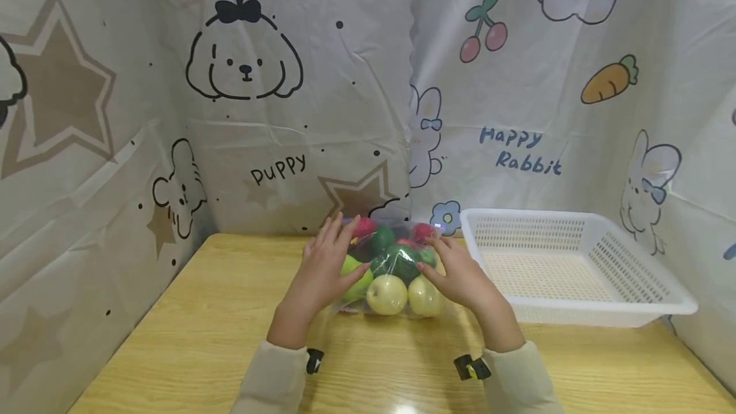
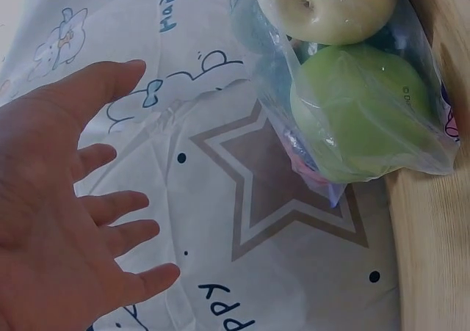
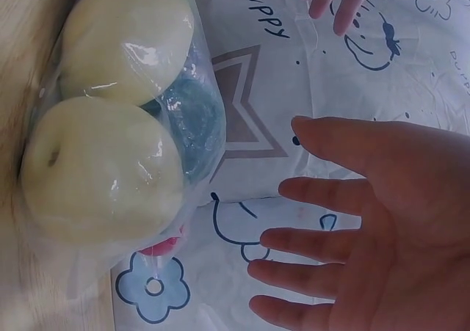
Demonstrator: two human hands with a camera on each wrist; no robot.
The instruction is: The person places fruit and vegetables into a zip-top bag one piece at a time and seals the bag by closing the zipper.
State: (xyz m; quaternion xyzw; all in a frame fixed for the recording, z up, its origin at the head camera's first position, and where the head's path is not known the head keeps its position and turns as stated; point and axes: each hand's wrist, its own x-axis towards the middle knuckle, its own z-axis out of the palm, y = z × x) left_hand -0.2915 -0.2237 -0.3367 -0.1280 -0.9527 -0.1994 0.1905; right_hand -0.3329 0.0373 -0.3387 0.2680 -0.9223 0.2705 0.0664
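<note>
A clear plastic bag (image 1: 397,267) full of fruit and vegetables lies on the table near the back wall. Inside it show two pale yellow pears (image 1: 387,294), a light green fruit (image 2: 360,114), dark green pieces and some red ones. My left hand (image 1: 324,267) is above the bag's left side, fingers spread. Over the right side, my right hand (image 1: 460,273) is spread the same way. Both wrist views show a gap between the hands and the bag, and neither palm holds anything.
A white plastic basket (image 1: 575,305) with slotted sides stands at the back right of the wooden table (image 1: 230,324). Cloth printed with cartoon animals (image 1: 345,50) hangs behind and along both sides. A black band (image 1: 473,368) sits near each wrist.
</note>
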